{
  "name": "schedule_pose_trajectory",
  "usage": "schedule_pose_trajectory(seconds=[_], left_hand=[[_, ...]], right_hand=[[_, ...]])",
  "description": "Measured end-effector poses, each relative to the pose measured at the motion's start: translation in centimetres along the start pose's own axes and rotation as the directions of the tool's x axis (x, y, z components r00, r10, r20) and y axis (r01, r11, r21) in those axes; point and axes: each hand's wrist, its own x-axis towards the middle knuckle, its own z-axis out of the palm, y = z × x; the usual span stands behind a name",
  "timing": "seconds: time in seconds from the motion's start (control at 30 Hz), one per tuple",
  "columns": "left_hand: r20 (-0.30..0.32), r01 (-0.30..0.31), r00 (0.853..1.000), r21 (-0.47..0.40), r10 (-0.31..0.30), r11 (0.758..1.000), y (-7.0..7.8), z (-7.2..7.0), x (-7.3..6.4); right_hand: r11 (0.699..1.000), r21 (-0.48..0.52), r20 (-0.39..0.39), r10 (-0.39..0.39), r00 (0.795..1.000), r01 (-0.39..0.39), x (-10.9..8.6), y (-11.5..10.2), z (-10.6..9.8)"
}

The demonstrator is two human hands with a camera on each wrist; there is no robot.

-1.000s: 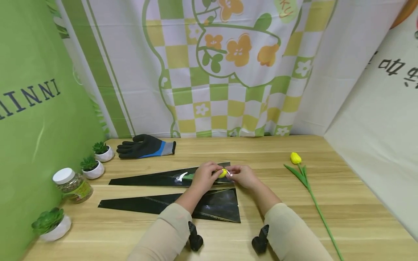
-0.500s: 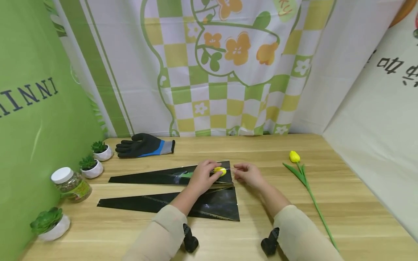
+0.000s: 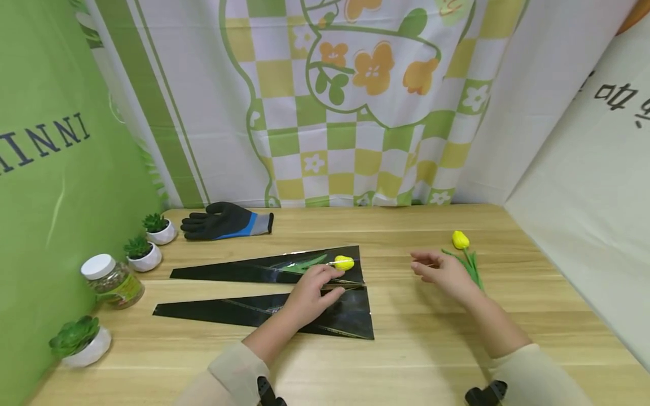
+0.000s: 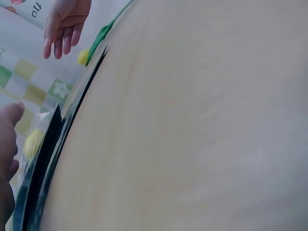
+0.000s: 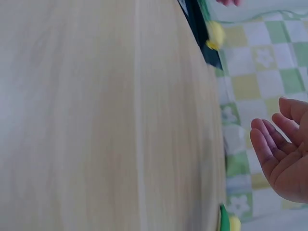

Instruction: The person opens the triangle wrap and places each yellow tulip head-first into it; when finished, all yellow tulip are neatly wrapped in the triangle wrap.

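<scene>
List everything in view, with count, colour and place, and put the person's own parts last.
Farther wrapper: one, black with clear film, mid-table
Nearer wrapper: one, black, in front of it
Wrapped tulip: one, yellow and green, in the farther wrapper
Loose tulip: one, yellow and green, table's right side
Glove: one, black, blue and grey, far left
Succulents: three, green, white pots, left edge
Jar: one, clear, white lid, left edge
Table: one, light wood, below everything
Cloths: green left, patterned behind, white right
Wrist devices: two, black, bottom edge
Shirt sleeves: two, beige, bottom
Left hand: one, bare, over the wrappers
Right hand: one, bare, beside the loose tulip
</scene>
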Motion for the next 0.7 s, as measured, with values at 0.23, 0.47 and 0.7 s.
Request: schedule_pose_trajectory(seconds=[0.23, 0.47, 0.7], left_hand=[[0.102, 0.017, 0.995, 0.019, -0.019, 1.000, 0.5, 1.0, -1.9], [0.128, -0.024, 0.992, 0.164, 0.003, 0.986, 0.7, 1.5, -2.4], [0.108, -0.025, 0.994, 0.256, -0.003, 0.966, 0.5, 1.6, -2.5]], right_hand=[[0.994, -0.110, -0.056, 0.019, 0.998, -0.025, -3.3, 2.1, -3.5], [0.961, -0.256, -0.119, 0.072, 0.990, -0.101, -5.9, 4.4, -5.8], [0.952, -0.276, -0.132, 0.102, 0.986, -0.136, -7.1, 6.5, -6.8]])
